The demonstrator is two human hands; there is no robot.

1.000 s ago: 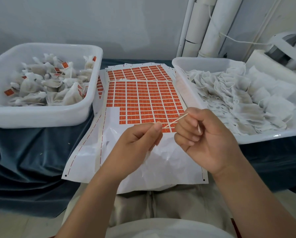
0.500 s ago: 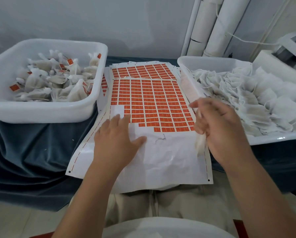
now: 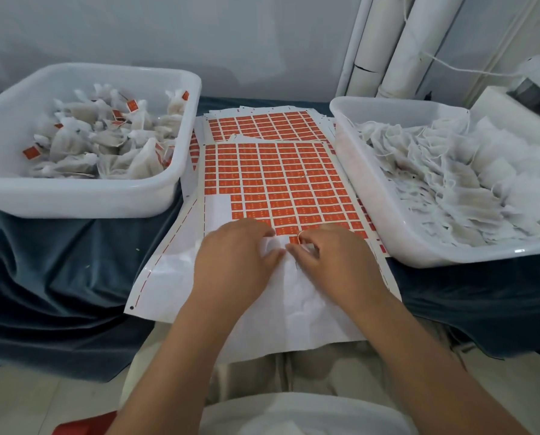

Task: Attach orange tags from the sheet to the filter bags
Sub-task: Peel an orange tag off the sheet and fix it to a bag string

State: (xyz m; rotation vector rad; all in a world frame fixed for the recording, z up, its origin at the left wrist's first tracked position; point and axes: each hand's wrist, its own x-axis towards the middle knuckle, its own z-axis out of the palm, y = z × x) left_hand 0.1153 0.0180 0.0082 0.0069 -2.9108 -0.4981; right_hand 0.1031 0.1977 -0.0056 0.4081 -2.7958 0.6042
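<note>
Over on the left, a white plastic tub (image 3: 74, 196) is sitting on the dark blue cloth-covered counter (image 3: 58, 262), holding a heap of tagged filter bags (image 3: 105, 149). In the middle, the sheet of orange tags (image 3: 278, 183) is lying flat. At its lowest row the left hand (image 3: 234, 259) is pinching a small white filter bag (image 3: 270, 244) between thumb and forefinger. Just beside it, the right hand (image 3: 334, 259) is pinching a thin white string (image 3: 300, 237) with its fingers. On the right, a second white tub (image 3: 388, 221) is holding plain untagged bags (image 3: 450, 183).
</note>
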